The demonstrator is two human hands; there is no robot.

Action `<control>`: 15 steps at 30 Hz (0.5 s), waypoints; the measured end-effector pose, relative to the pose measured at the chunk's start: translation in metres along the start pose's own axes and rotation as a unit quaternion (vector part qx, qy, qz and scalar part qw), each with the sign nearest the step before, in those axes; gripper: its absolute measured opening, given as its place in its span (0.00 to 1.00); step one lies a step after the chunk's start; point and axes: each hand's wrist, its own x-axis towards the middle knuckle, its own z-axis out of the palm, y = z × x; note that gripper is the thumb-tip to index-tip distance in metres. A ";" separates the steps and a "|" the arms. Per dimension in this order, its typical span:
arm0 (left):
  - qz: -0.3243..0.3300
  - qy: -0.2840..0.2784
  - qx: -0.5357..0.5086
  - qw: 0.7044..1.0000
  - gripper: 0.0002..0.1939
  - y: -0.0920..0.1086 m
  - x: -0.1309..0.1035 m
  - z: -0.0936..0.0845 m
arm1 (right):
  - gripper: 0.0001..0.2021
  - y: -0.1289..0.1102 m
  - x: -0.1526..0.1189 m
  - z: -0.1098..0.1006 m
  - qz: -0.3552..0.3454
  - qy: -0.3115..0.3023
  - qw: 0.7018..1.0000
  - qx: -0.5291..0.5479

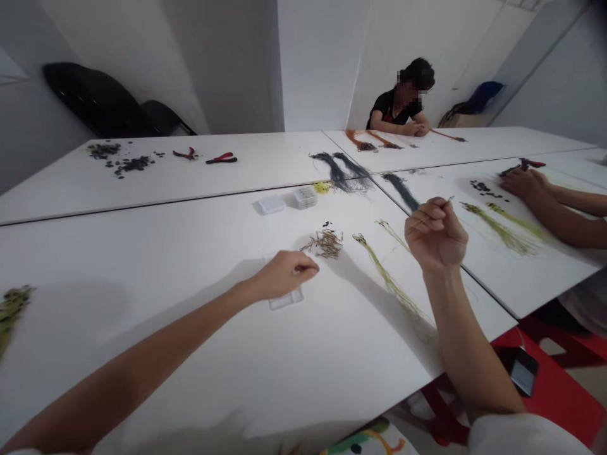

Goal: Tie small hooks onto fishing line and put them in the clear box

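Note:
My left hand [287, 273] is closed, thumb and fingertips pressed together, above a clear plastic tray [286, 301]; anything between its fingers is too small to make out. Just beyond it lies a pile of small brass-coloured metal pieces [327, 244], with a few black bits [327, 224] behind. My right hand [437, 235] is raised with curled fingers, pinching a small thin metal piece [450, 199] at the fingertips. Between my hands, a bundle of yellow-green strands [386, 272] lies on the white table [213, 373], dark bits at its far end.
Clear boxes [305, 198] and dark green strand bundles [336, 170] lie farther back. Red-handled pliers [222, 158] and black pieces [133, 164] are at back left. One person [401, 104] sits opposite; another person's hands [526, 183] work at right. A phone [524, 373] rests on a red stool.

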 end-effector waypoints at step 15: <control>-0.020 0.090 0.207 0.974 0.12 -0.051 0.111 -0.008 | 0.04 0.014 0.001 -0.001 0.070 -0.031 0.992 0.098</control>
